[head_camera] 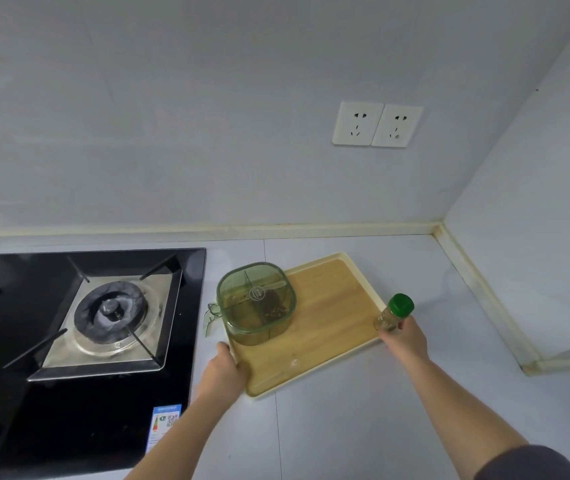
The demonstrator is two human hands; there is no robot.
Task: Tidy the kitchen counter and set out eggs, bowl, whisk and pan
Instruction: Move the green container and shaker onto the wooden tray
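A wooden tray (pixel 328 317) with a cream rim lies on the pale counter, right of the stove. On its left part stands a green see-through spice box (pixel 257 303) with a divided lid and a small handle at its left. My left hand (pixel 226 370) grips the tray's near left edge. My right hand (pixel 404 339) holds a small clear spice bottle with a green cap (pixel 396 311) at the tray's right edge, tilted to the right. No eggs, bowl, whisk or pan are in view.
A black glass gas stove (pixel 79 323) with a burner and metal pan supports fills the left. Two wall sockets (pixel 377 124) sit above the counter. The counter (pixel 432 278) ends at the wall corner on the right.
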